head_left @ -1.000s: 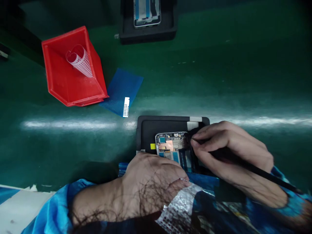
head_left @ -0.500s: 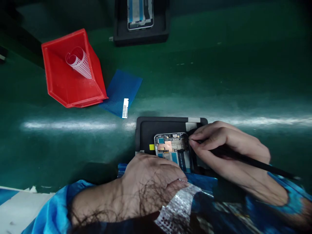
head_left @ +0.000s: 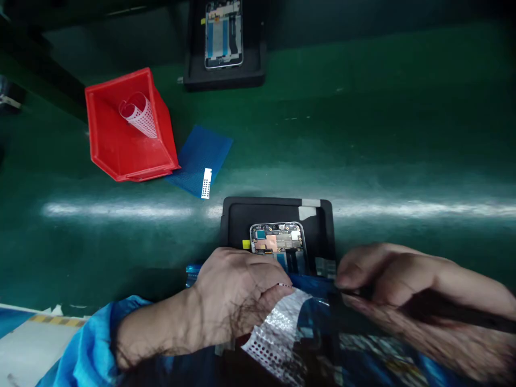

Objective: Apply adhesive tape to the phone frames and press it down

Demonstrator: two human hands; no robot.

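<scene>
A glossy green worktop point(head_left: 403, 156), with an opened, silver-framed phone point(head_left: 279, 244) lying in a shallow black tray point(head_left: 262, 201).
From the left, a red plastic bin point(head_left: 121, 156) holds a curled, white perforated sheet point(head_left: 142, 119); beside it lies a translucent blue sheet point(head_left: 205, 150) bearing a small white dotted strip point(head_left: 206, 184). Farther back, a second black tray point(head_left: 223, 84) carries another opened phone point(head_left: 223, 40). The left hand point(head_left: 239, 285), fingers curled, grips a shiny white dotted backing point(head_left: 282, 322) and covers the near phone's lower part. The right hand point(head_left: 387, 279), thumb and fingers nearly closed, has hold of a slender dark tool point(head_left: 471, 317) just right of the near tray; its tip is too dark to tell.
</scene>
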